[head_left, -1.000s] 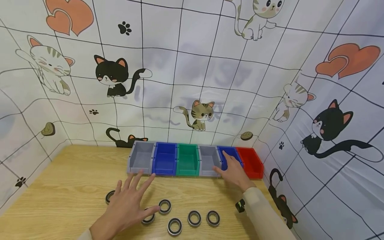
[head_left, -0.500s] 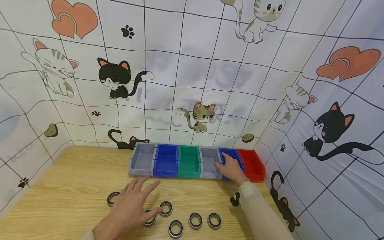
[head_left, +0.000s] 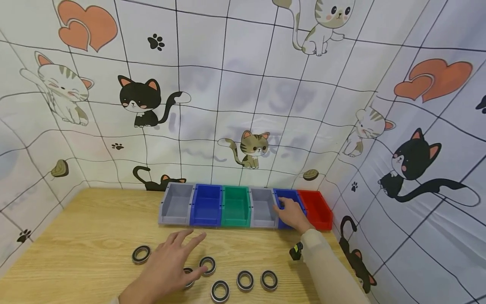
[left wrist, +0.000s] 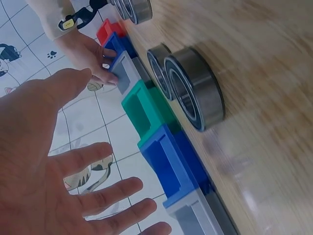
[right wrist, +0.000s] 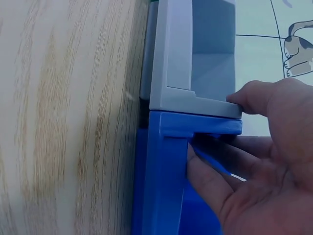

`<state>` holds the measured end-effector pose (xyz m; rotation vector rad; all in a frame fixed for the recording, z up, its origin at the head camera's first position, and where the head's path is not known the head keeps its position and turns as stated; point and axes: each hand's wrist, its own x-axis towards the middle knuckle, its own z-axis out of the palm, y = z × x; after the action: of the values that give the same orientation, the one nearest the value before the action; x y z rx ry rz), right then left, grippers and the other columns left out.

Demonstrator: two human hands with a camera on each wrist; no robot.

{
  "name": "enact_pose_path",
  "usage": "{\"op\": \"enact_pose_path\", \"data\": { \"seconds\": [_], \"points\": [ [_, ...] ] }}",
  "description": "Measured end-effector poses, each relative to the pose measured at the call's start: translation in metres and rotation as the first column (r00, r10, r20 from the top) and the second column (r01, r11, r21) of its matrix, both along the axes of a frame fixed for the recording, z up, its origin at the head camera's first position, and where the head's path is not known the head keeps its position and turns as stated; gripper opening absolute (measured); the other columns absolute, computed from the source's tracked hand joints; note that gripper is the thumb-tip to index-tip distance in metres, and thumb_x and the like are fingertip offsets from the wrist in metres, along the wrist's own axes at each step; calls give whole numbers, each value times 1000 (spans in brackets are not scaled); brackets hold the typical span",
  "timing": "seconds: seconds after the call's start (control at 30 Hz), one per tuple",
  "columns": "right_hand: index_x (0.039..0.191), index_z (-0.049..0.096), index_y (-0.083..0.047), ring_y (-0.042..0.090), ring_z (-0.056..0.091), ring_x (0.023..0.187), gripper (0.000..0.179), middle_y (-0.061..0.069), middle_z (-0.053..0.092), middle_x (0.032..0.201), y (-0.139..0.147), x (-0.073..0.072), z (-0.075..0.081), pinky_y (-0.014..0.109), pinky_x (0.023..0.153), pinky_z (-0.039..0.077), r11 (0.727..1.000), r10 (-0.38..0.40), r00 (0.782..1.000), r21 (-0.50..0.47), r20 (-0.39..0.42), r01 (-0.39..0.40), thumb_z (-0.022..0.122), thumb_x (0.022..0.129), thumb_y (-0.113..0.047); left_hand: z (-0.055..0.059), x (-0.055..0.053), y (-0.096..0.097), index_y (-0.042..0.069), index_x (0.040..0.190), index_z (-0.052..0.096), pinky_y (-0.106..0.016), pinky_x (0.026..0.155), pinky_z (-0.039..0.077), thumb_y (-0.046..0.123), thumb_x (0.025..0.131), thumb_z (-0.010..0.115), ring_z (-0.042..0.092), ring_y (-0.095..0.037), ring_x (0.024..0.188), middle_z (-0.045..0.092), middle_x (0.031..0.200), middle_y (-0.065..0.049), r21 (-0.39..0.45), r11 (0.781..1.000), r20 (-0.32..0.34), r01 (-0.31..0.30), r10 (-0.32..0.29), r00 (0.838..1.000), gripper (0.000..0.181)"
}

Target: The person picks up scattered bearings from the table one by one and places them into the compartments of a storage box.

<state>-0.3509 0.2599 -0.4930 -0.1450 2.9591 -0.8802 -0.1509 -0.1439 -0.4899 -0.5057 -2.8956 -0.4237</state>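
My right hand (head_left: 293, 213) reaches into the right-hand blue bin (head_left: 286, 194), close by the grey bin (head_left: 262, 223). In the right wrist view, the thumb lies on the grey bin's side wall, and the fingers are inside the blue bin (right wrist: 161, 171); they pinch the adjoining walls. My left hand (head_left: 167, 258) hovers palm down over the near table, fingers spread and holding nothing. Beneath and beside it lie several ball bearings, steel rings with black seals. One bearing (head_left: 134, 256) is left of this hand, another (head_left: 201, 265) by its thumb, partly overlapped.
The bins stand in one row at the table's back: another grey bin (head_left: 174, 221), another blue bin (head_left: 205, 221), a green bin (head_left: 236, 222) and a red bin (head_left: 317, 211) at the right end. A cat-printed cloth (head_left: 205, 88) hangs behind the wooden table (head_left: 87, 228) and along its sides.
My right hand's fingers, stretched out over the blue bin before, have bent down into it. My left hand has shifted slightly right, uncovering the leftmost bearing. The bearings have stayed put.
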Motion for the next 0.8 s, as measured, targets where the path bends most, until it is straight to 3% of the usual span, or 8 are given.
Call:
{"op": "enact_pose_path", "data": {
  "seconds": [0.23, 0.7, 0.8],
  "points": [
    [165, 58, 9, 51, 71, 145, 63, 32, 65, 165, -4, 6, 3, 68, 120, 60, 1000, 4, 1000, 1, 2, -4, 71, 113, -25, -3, 0, 9, 35, 167, 64, -66, 98, 67, 71, 96, 87, 70, -43, 143, 65, 165, -13, 28, 1000, 33, 13, -14, 999, 83],
    [157, 65, 6, 48, 75, 139, 59, 28, 73, 156, -20, 26, 4, 67, 116, 64, 1000, 0, 1000, -23, 11, 0, 79, 110, -26, -5, -3, 32, 30, 159, 70, -64, 94, 69, 59, 93, 95, 73, -41, 136, 69, 158, -13, 31, 996, -31, 89, -88, 996, 75],
    [156, 66, 5, 43, 81, 127, 57, 28, 74, 154, -23, 29, 3, 64, 111, 67, 999, 8, 1000, -36, 16, -7, 79, 110, -25, -4, -3, 38, 31, 159, 71, -64, 96, 69, 58, 95, 94, 73, -40, 137, 70, 157, -12, 36, 994, -34, 104, -102, 994, 73]
  ]
}}
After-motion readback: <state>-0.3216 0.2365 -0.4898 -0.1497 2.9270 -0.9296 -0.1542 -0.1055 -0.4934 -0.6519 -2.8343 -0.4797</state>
